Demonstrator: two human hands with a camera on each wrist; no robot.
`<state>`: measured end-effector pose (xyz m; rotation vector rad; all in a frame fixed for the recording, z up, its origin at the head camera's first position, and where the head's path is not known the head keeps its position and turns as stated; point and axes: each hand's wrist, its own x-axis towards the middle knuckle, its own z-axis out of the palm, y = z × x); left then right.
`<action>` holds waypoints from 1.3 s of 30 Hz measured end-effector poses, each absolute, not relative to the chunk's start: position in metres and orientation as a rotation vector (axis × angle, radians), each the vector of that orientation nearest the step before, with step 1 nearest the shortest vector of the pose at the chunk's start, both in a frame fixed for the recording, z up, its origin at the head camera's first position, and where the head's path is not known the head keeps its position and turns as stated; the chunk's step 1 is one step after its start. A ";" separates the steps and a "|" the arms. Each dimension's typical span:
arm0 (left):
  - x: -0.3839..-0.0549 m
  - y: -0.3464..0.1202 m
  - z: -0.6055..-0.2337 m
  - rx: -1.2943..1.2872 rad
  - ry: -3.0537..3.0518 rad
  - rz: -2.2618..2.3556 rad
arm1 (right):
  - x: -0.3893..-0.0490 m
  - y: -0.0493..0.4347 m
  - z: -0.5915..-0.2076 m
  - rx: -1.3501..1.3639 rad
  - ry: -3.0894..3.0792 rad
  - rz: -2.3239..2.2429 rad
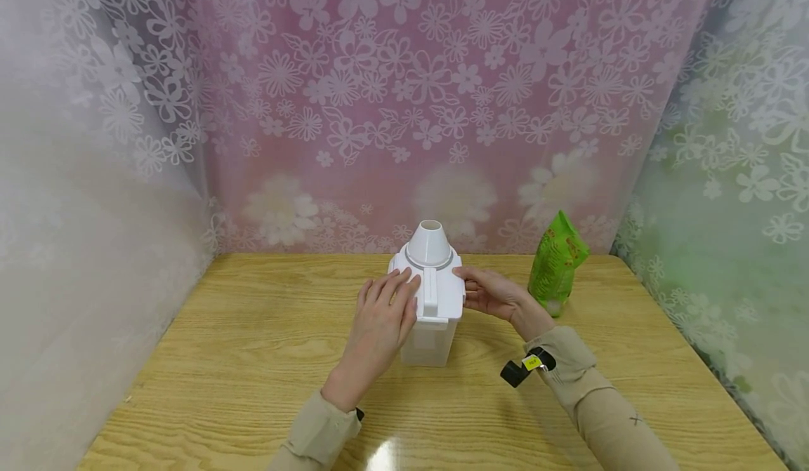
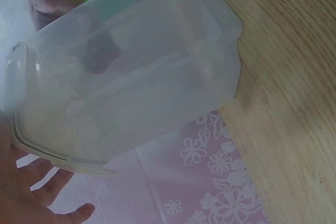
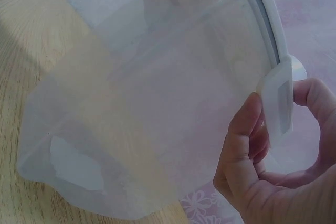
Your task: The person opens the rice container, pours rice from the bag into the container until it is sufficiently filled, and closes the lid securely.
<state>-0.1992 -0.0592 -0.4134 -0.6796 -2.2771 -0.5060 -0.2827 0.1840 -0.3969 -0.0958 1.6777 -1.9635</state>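
A translucent plastic storage container [image 1: 425,345] stands upright on the wooden table. Its white lid [image 1: 450,290] carries a cone-shaped cup [image 1: 430,245] at the back and a raised bar along the middle. My left hand [image 1: 379,320] rests on the lid's left side, fingers extended and slightly spread. On the opposite side, my right hand [image 1: 496,294] pinches a white side clip [image 3: 278,106], thumb above and curled fingers below. That clip is tilted outward from the container wall in the right wrist view. Through the clear walls, the container looks empty.
A green bag [image 1: 556,267] stands upright at the back right, just beyond the right hand. The wooden table [image 1: 253,359] ends at a floral curtain [image 1: 411,106] behind, with more curtains at both sides. A black wrist strap [image 1: 527,366] sits at the right sleeve.
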 end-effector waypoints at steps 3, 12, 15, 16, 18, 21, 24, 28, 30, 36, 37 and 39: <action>-0.199 -0.059 -0.413 -0.679 -2.275 -0.506 | -0.282 0.185 -0.397 -0.112 1.679 -1.959; -0.199 -0.058 -0.413 -0.684 -2.275 -0.511 | -0.282 0.187 -0.398 -0.136 1.682 -1.950; -0.198 -0.058 -0.413 -0.687 -2.282 -0.522 | -0.282 0.187 -0.398 -0.132 1.676 -1.952; -0.198 -0.058 -0.413 -0.687 -2.289 -0.524 | -0.282 0.187 -0.398 -0.132 1.676 -1.952; -0.198 -0.058 -0.413 -0.688 -2.292 -0.528 | -0.282 0.187 -0.398 -0.131 1.677 -1.952; -0.198 -0.058 -0.413 -0.688 -2.292 -0.530 | -0.282 0.187 -0.398 -0.129 1.680 -1.952; -0.198 -0.058 -0.413 -0.687 -2.286 -0.530 | -0.282 0.187 -0.398 -0.122 1.682 -1.951; -0.198 -0.058 -0.413 -0.686 -2.284 -0.524 | -0.282 0.185 -0.397 -0.079 1.665 -1.985; -0.198 -0.058 -0.413 -0.688 -2.284 -0.522 | -0.280 0.183 -0.396 -0.056 1.673 -2.002; -0.198 -0.059 -0.413 -0.681 -2.287 -0.516 | -0.276 0.179 -0.393 -0.027 1.734 -2.010; -0.199 -0.059 -0.413 -0.681 -2.287 -0.513 | -0.276 0.179 -0.393 -0.025 1.734 -2.012; -0.199 -0.060 -0.413 -0.684 -2.285 -0.510 | -0.275 0.180 -0.393 -0.028 1.732 -2.012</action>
